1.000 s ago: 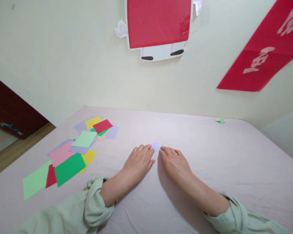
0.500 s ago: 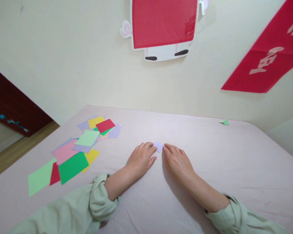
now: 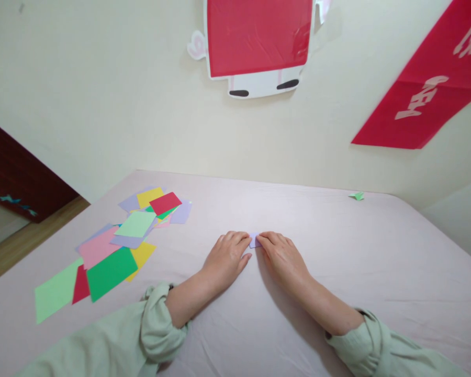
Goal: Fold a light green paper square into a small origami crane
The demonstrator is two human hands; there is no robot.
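A small lilac paper lies on the pale pink sheet, mostly covered. My left hand and my right hand rest palm down side by side, fingers bent and close together. The fingertips of both hands meet on the lilac paper and press it to the sheet. Only a small corner of it shows between them. Pale green sleeves are rolled up on both forearms.
A loose pile of coloured paper squares spreads over the sheet to the left. A tiny green folded piece sits far back right near the wall. Red banners hang on the wall. A wooden floor lies beyond the left edge.
My fingertips have closed in over the lilac paper, so less of it shows than before. The hands stay in the same spot; the view has swayed slightly.
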